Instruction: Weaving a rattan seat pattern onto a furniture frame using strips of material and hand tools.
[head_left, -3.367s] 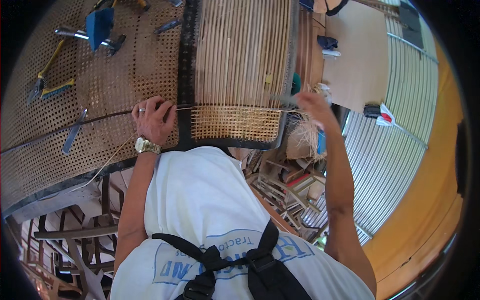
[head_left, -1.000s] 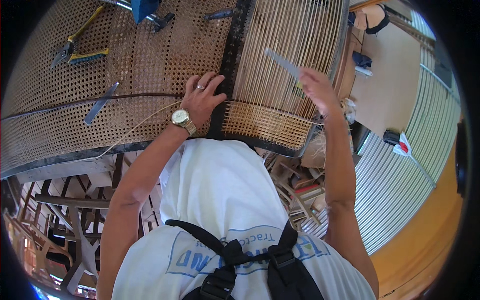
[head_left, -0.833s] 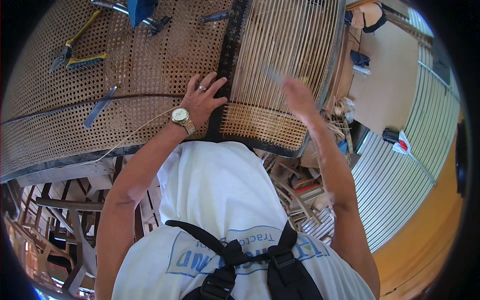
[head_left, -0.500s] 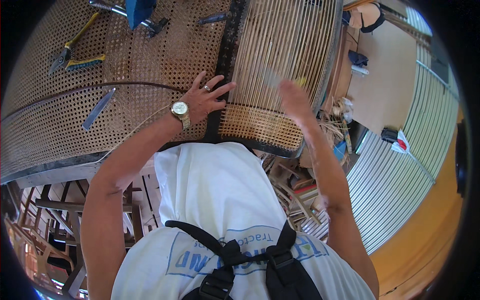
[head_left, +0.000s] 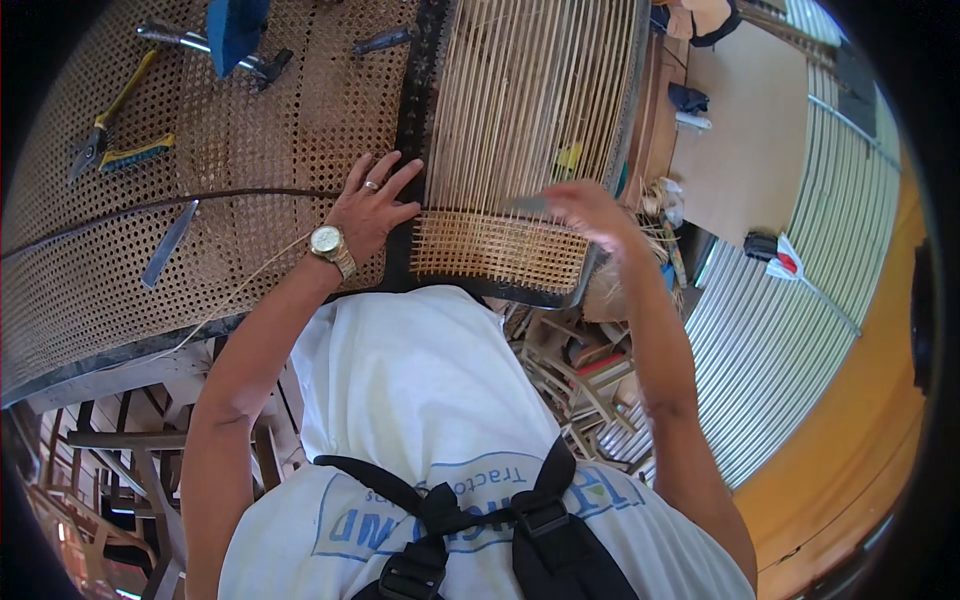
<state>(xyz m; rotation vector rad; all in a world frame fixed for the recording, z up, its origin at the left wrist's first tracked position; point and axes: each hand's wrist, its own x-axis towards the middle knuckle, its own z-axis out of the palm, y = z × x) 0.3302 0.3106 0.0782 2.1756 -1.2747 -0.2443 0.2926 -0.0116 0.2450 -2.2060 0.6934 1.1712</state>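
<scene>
My left hand [head_left: 372, 208] lies with spread fingers on the black frame bar [head_left: 408, 130] and the edge of the woven cane beside it; it grips nothing. My right hand [head_left: 592, 212] is closed on a flat greyish blade-like tool [head_left: 527, 203], slightly blurred, that points left over the cane panel. Below the blade, near me, the strands form a tight woven band [head_left: 500, 250]. Beyond it, long pale cane strands [head_left: 520, 110] run away from me, with no cross weave to be seen. The handle end of the tool is hidden in my fingers.
On the left cane sheet [head_left: 270, 140] lie pruning shears [head_left: 97, 140], a hammer [head_left: 215, 47], a flat metal blade [head_left: 170, 245], a dark-handled tool [head_left: 383, 41] and a blue object [head_left: 236, 35]. A dark curved strip [head_left: 200, 200] crosses it. Wooden chair frames [head_left: 575, 375] stand below right.
My right hand has come nearer to me with the blade, down to the edge of the woven band. My left hand stays spread on the frame. The whole view has shifted slightly.
</scene>
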